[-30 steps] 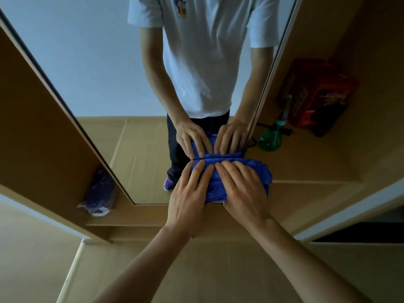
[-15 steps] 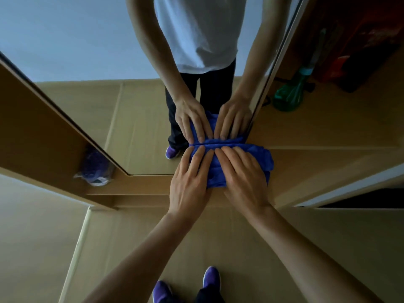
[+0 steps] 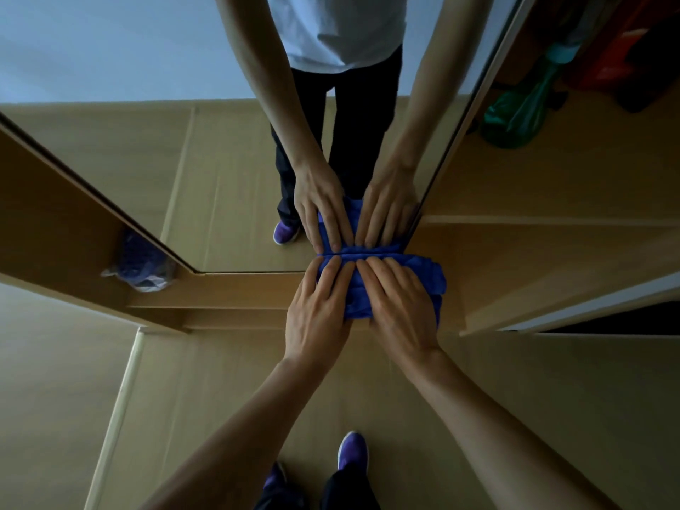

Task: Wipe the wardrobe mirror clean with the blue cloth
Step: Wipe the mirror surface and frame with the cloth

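A person is pressing the blue cloth (image 3: 403, 279) against the lower right corner of the wardrobe mirror (image 3: 228, 171), left hand (image 3: 319, 311) and right hand (image 3: 401, 307) lying flat on it, fingers straight. Pale wooden floor (image 3: 220, 399) is stretching beneath. The open compartment (image 3: 552, 185) at right is holding a green bottle (image 3: 515, 117) and, blurred, perhaps a red box (image 3: 618, 49).

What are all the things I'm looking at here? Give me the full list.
mirror: one, reflective, centre, showing the person
blue cloth: one, blue, pressed on the mirror's lower right corner
wardrobe: one, tan wood, around the mirror
green bottle: one, green, shelf right of the mirror
red box: one, red, blurred, top right
bagged bundle: one, bluish, shelf left of the mirror
shoes: two, purple, floor at bottom
left hand: one, flat on the cloth
right hand: one, flat on the cloth
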The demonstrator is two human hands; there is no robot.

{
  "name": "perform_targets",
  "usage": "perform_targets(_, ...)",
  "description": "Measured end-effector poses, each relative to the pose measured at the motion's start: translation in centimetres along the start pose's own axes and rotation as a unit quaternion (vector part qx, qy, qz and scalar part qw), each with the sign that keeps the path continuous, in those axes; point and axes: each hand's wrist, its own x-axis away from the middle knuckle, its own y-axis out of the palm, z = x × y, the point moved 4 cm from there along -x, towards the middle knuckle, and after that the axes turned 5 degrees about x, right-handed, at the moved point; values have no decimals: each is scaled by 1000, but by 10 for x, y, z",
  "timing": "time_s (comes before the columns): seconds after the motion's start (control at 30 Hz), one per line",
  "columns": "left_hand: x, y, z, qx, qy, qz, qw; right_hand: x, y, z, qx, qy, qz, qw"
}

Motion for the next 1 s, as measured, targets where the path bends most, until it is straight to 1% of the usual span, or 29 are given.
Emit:
perform_targets(0.13, 3, 23, -12, -3, -24, -20, 1000, 8, 26, -3, -13, 6, -37, 999)
perform_targets(0.3, 5, 40, -19, -1, -41, -48, 998, 12, 40, -3, -22, 19, -70, 997)
perform_targets(0.4, 5, 41, -18, 4, -46, -54, 997, 14, 40, -3, -38, 29, -77, 996)
perform_targets(0.5, 3, 36, -16, 12, -53, -71, 996, 10, 33, -2, -59, 35, -102, 992)
perform_targets(0.63, 5, 23, -6, 25, -50, -94, 994, 9, 20, 1, -98, 52, -163, 980)
perform_targets(0.7, 12, 15, 0, 38, -48, -102, 993, 14, 11, 2, -96, 48, -193, 975)
perform_targets(0.77, 19, 5, 7, 53, -49, -97, 993, 18, -3, 2, -94, 43, -196, 975)
perform_targets(0.87, 25, -18, 19, 67, -42, -70, 994, 17, -30, -2, -104, 40, -181, 977)
perform_targets(1.0, 23, -56, 33, 78, -18, -37, 996, 7, -71, -5, -113, 29, -148, 982)
